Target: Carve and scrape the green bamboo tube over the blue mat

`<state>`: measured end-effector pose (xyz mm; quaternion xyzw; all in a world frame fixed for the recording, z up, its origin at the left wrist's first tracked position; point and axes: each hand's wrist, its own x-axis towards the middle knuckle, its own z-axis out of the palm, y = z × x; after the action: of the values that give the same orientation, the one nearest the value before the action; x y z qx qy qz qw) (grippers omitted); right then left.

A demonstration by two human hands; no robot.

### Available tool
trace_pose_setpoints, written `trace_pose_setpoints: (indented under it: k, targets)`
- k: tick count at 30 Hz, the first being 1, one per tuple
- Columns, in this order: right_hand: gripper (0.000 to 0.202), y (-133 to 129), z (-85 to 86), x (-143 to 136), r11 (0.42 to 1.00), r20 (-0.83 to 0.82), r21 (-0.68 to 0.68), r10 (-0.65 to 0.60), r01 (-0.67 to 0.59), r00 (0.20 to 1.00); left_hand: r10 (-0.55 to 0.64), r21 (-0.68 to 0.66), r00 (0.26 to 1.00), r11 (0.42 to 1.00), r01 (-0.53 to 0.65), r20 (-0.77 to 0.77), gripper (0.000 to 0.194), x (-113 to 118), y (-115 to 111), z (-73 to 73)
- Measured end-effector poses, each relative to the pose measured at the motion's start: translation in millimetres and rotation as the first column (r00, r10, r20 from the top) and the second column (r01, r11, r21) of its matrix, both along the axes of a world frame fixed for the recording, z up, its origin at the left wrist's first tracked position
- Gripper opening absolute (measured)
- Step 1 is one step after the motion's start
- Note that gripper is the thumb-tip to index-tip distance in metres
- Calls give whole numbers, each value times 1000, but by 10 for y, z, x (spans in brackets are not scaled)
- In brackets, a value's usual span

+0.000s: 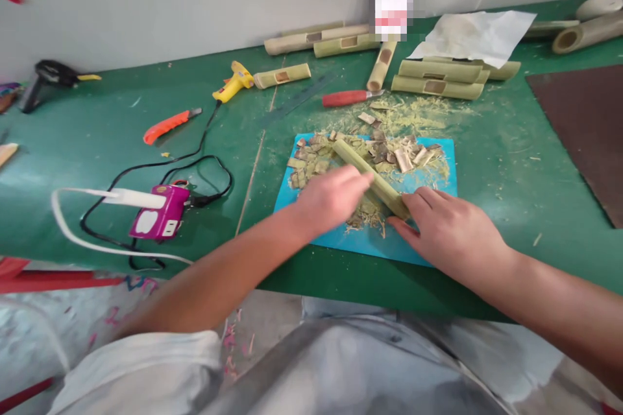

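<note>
A pale green bamboo tube (pixel 377 183) slants over a blue mat (pixel 389 248), its far end pointing up and left. My right hand (pixel 450 224) is closed round the tube's near end, with the thumb underneath. Against the tube's left side, my left hand (pixel 333 198) is curled, slightly blurred, its thumb and forefinger at the middle of the tube. The inside of its grip is hidden from me. Bamboo chips (pixel 311 159) and fine shavings lie on the mat around the tube. Beyond the mat rests a red-handled knife (pixel 345 98).
Cut bamboo tubes (pixel 438 87) lie along the back, some under white paper (pixel 472 35). To the left are an orange cutter (pixel 168 126), a yellow corded tool (pixel 233 82) and a purple power strip (pixel 160 213) with cables. A dark board (pixel 581 123) covers the right.
</note>
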<state>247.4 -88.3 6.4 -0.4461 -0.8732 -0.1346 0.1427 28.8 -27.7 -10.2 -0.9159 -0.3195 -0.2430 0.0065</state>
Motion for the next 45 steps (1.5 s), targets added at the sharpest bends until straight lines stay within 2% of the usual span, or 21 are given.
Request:
trace_pose_setpoints:
  k: [2, 3, 5, 7, 11, 15, 20, 25, 26, 30, 31, 34, 35, 39, 40, 43, 45]
  targets:
    - [26, 4, -8, -3, 1000, -6, 8, -2, 2, 1000, 62, 25, 997, 998, -63, 37, 30, -15, 20, -8]
    - [26, 6, -13, -2, 1000, -5, 4, 1, -1, 1000, 56, 26, 998, 998, -57, 35, 30, -16, 19, -10]
    - [27, 9, -21, 0, 1000, 4, -6, 9, -9, 1000, -58, -11, 998, 998, 58, -8, 31, -8, 4, -11]
    - [27, 11, -22, 2, 1000, 4, 1, 8, -8, 1000, -99, -36, 995, 994, 99, -5, 31, -5, -1, -10]
    - [28, 10, -8, 3, 1000, -5, 25, 8, -8, 1000, 51, -11, 996, 999, -50, 78, 29, -26, 41, -7]
    - [27, 4, -2, -1, 1000, 7, 4, 9, -9, 1000, -58, -77, 998, 995, 60, 36, 29, -64, 100, -29]
    - [25, -5, -3, -6, 1000, -3, 17, 1, -1, 1000, 99, -1, 989, 995, -100, 113, 27, -98, 158, -29]
    - [26, -12, -11, -9, 1000, -8, 1, -13, 13, 1000, -111, -78, 994, 991, 111, -2, 33, 19, -67, -9]
    - [27, -14, -14, -9, 1000, -14, 7, -22, 22, 1000, -106, -71, 994, 992, 106, 0, 33, 18, -70, -13]
    - [30, -20, -23, -7, 999, -32, 26, -35, 36, 999, 63, -5, 996, 998, -63, 66, 29, -39, 30, -25]
    - [30, -21, -23, -7, 999, -31, 24, -28, 29, 999, 55, -7, 997, 998, -55, 59, 29, -43, 40, -26]
    - [31, -21, -20, -4, 1000, -37, 20, -14, 14, 999, -86, -57, 996, 995, 86, 3, 29, -29, 24, -24]
    - [31, -22, -19, -3, 1000, -43, 19, -18, 18, 999, -97, -67, 995, 993, 97, 3, 29, -26, 24, -25]
    - [30, -25, -26, -2, 999, -51, 12, -43, 44, 998, 62, -13, 995, 998, -61, 72, 28, -32, 62, -26]
    - [30, -25, -28, -2, 999, -49, 6, -43, 44, 998, 54, -14, 996, 998, -53, 72, 28, -28, 57, -26]
    - [29, -27, -31, -2, 999, -44, -25, -32, 31, 998, -110, -68, 994, 991, 112, 25, 29, -7, 8, -20]
    - [29, -28, -33, -3, 998, -48, -43, -47, 45, 998, -106, -60, 994, 992, 108, 26, 29, -8, -3, -12]
